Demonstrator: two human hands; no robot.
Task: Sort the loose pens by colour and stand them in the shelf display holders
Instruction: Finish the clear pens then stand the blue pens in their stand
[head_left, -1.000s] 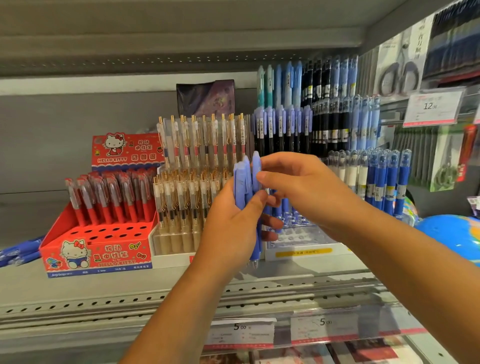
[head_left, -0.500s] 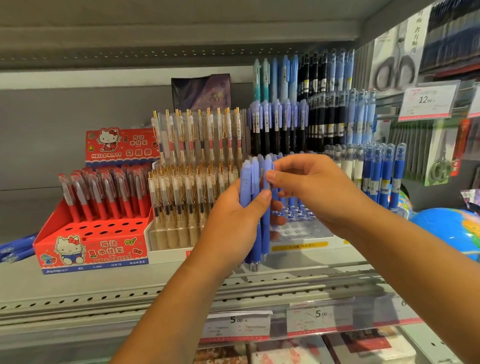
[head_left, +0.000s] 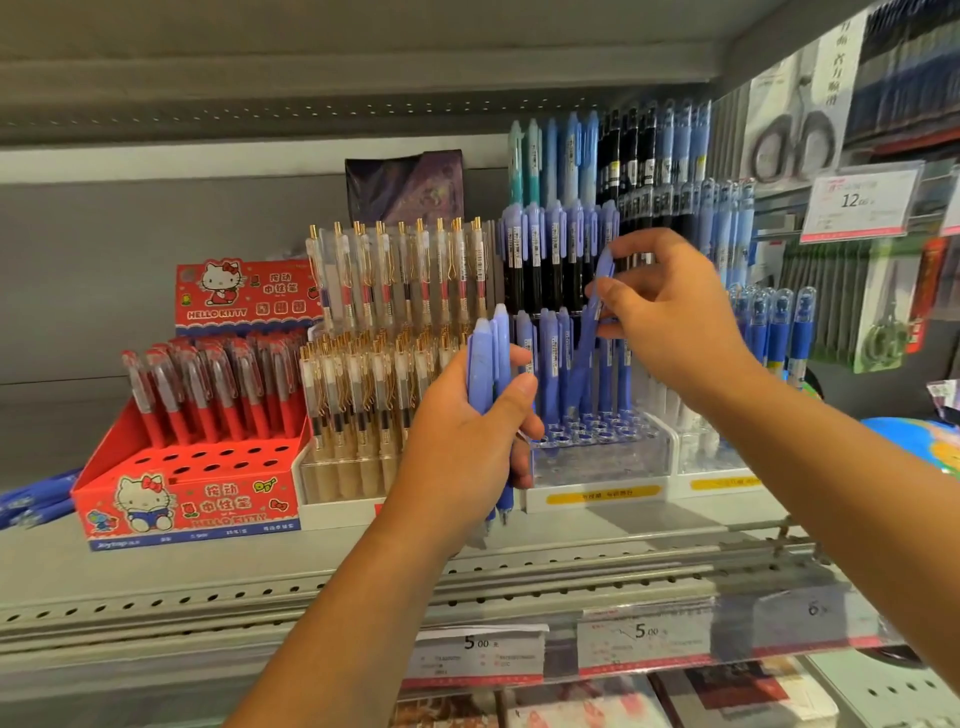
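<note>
- Head view, the pen in play: the right hand (head_left: 675, 322) pinches one blue pen (head_left: 596, 296) near its upper end, between thumb and curled fingers. It holds the pen above the back of the clear holder (head_left: 597, 460).
- Head view, its axis: the pen is near upright, with its top leaning right towards the palm. Its tip points down and a little left, into the standing pens (head_left: 550, 364) at the holder's rear.
- Head view, the relation that matters: the free holes (head_left: 587, 431) are in the holder's front rows, below the tip and nearer the person. As I judge it, the pen must be brought upright and come forward before it goes down.
- Head view, the other hand: the left hand (head_left: 467, 447) is wrapped round a bundle (head_left: 488, 358) of blue pens. The bundle stands upright at the holder's left front corner, tips poking out below the fist. The right hand is the better placed over the holes.
- Head view, hard to make out: the pinched pen's tip is lost among the standing pens, so I cannot tell whether it is already in a hole. The left hand covers the bundle's middle, so its count is unclear. It also hides the holder's left edge.
</note>
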